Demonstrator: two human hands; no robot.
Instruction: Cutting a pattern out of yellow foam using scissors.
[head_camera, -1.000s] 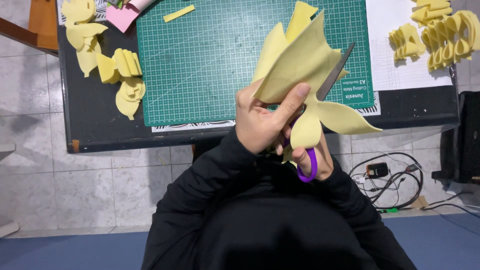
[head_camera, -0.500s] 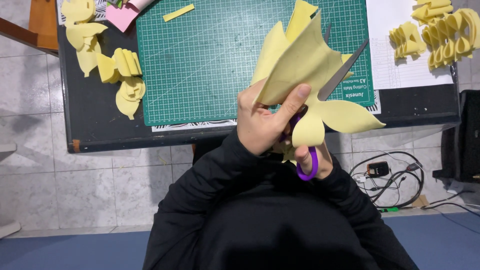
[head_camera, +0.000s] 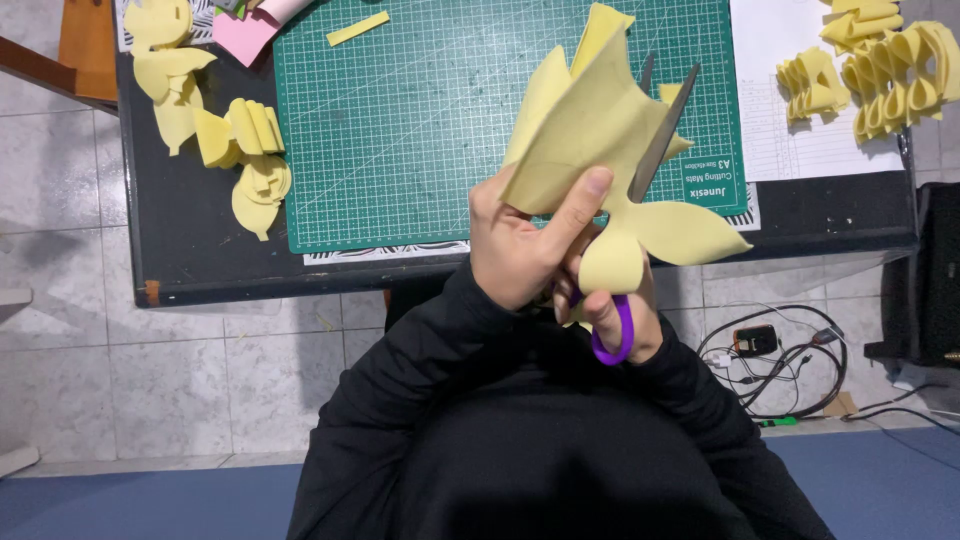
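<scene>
A person in a black sleeve holds a yellow foam sheet (head_camera: 600, 130) up over the near edge of a dark surface (head_camera: 200, 260), seen from above. The left hand (head_camera: 525, 245) is clenched on the sheet's lower part, its thumb pressed flat against the front of the foam. The right hand (head_camera: 625, 315), lower and partly hidden behind the foam, has its fingers through the purple handle of a pair of scissors (head_camera: 655, 150), gripping them; the grey blades stand parted and angled upward along the sheet's right edge, with the foam between them. Curved flaps of the sheet hang out to the right, just below the blades. Beyond the hands, a green cutting mat (head_camera: 400, 120) lies on the surface, with a small yellow strip (head_camera: 358, 28) near its far edge. Yellow foam cut-outs (head_camera: 245, 150) are piled left of the mat, next to a pink piece (head_camera: 245, 35), and more looped yellow shapes (head_camera: 880, 70) rest on white paper (head_camera: 790, 140) to the right. Cables (head_camera: 790, 350) lie on the tiled floor below.
</scene>
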